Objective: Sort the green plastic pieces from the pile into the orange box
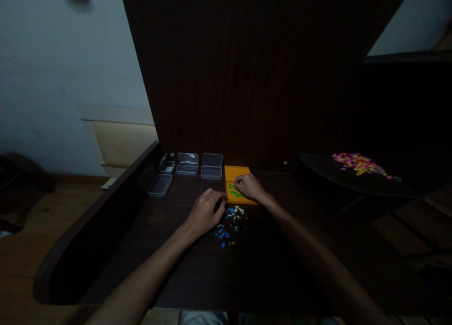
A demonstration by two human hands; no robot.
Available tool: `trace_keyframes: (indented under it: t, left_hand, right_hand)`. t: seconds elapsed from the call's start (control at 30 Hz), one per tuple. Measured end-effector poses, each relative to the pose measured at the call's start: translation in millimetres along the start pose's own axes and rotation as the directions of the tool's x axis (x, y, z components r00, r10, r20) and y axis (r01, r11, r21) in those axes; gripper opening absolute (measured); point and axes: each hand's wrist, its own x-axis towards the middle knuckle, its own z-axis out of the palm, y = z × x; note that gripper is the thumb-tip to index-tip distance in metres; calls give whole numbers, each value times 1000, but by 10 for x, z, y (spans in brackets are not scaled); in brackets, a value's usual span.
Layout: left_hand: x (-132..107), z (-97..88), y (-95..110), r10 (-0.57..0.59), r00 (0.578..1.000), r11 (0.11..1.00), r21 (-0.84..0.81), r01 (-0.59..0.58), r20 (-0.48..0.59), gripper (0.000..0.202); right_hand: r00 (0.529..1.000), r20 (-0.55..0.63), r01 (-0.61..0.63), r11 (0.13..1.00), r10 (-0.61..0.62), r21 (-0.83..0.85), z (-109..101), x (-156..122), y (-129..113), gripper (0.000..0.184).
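A yellow-orange plastic case (236,173) lies opened on the dark desk, with green pieces (237,194) in its near half. My right hand (250,186) is over that half, its fingers closed in a pinch; whatever they hold is too small to make out. At the case's left edge is my left hand (207,211), fingers curled and fingertips against the edge. Just in front of the case, small blue pieces (222,233) and pale cream pieces (238,210) are scattered loose, with a few yellow-green ones among them.
Several clear plastic boxes stand left of the case, including one with its lid raised (212,173) and a shallow tray (160,185). A heap of pink and yellow pieces (360,164) lies on a dark surface at right. A raised side panel (99,221) bounds the desk's left.
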Motion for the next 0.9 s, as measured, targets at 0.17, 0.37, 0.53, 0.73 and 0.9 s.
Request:
trace_keyframes:
  t: [0.17, 0.37, 0.53, 0.73, 0.9]
  left_hand:
    - [10, -26, 43, 13, 1000, 1000, 1, -13, 9, 17]
    - [14, -31, 43, 21, 999, 1000, 2, -21, 29, 16]
    - [14, -38, 57, 21, 998, 1000, 12, -21, 66, 17]
    - [5, -24, 49, 28, 996, 1000, 5, -28, 81, 18]
    - [7, -22, 47, 40, 996, 999, 1, -40, 85, 17]
  right_hand:
    - [1000, 7, -16, 999, 16, -28, 3, 4, -47, 21]
    - [998, 50, -42, 997, 45, -70, -15, 22, -85, 24]
    - [993, 88, -69, 993, 78, -100, -57, -9, -94, 27]
    - [993, 94, -60, 996, 66, -64, -131, -72, -68, 30]
    - [991, 126, -43, 997, 51, -62, -134, -89, -81, 32]
